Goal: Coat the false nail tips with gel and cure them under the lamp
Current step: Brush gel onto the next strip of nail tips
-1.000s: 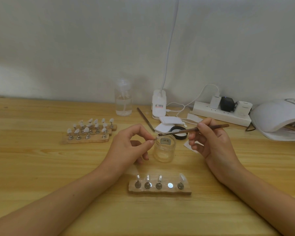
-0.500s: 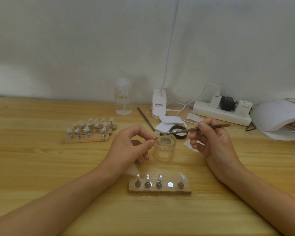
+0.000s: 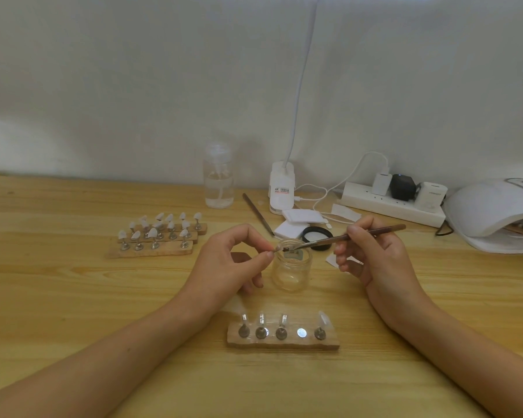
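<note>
The left hand [image 3: 233, 260] pinches a tiny nail tip [image 3: 274, 251] between thumb and first finger, and the other fingers curl loosely under. The tip is held up off the table, right at the rim of the glass jar [image 3: 292, 268], at about 9 o'clock from it. I think that is so the gel has only a short way to go and any drip falls near the jar. The right hand [image 3: 375, 254] holds the brush [image 3: 344, 236] like a pencil, fingers wrapped round the thin stick. The brush lies almost flat over the jar's mouth. Its long line runs from 3 o'clock to 9 o'clock, with the hairy end pointing to 9 o'clock and meeting the tip. The tip is too small to tell which way it points. The wooden holder [image 3: 284, 342] sits at 6 o'clock from the jar, close to the person, and one of its spots is bare, most likely where this tip goes back. More tips wait on other holders [image 3: 156, 241] at 10 o'clock. The lamp [image 3: 492, 206] sits at 2 o'clock, probably for curing later.
</note>
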Demonstrator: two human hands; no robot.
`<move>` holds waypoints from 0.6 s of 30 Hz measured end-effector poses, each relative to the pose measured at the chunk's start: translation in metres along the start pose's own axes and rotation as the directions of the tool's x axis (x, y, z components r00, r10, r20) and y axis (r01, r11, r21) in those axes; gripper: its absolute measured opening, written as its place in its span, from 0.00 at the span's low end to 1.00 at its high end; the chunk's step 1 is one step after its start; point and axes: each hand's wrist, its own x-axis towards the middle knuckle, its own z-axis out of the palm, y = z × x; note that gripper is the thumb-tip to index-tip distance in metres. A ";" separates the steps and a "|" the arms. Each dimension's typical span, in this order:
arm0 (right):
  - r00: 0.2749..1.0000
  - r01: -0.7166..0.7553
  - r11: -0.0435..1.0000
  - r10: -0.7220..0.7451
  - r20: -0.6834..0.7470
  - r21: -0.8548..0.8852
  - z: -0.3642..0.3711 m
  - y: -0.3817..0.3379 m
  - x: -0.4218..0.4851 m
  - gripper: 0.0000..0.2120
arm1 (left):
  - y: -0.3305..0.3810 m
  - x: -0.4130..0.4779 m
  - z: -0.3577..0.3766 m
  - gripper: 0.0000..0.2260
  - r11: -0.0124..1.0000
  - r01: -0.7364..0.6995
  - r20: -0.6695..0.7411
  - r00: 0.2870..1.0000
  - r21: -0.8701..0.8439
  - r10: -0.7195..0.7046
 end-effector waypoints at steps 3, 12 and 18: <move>0.998 0.026 0.999 -0.027 0.048 0.024 0.001 -0.003 -0.001 0.07 | -0.001 0.000 0.000 0.03 1.000 -0.008 0.006 1.000 0.004 0.008; 0.999 0.018 1.000 -0.019 0.036 0.025 0.002 -0.004 -0.001 0.06 | -0.002 0.001 -0.001 0.03 1.000 -0.027 0.009 1.000 -0.003 0.027; 1.000 0.007 1.000 -0.007 -0.005 0.021 0.001 -0.002 -0.001 0.06 | -0.002 0.001 -0.002 0.06 1.000 -0.022 0.016 1.000 -0.018 0.022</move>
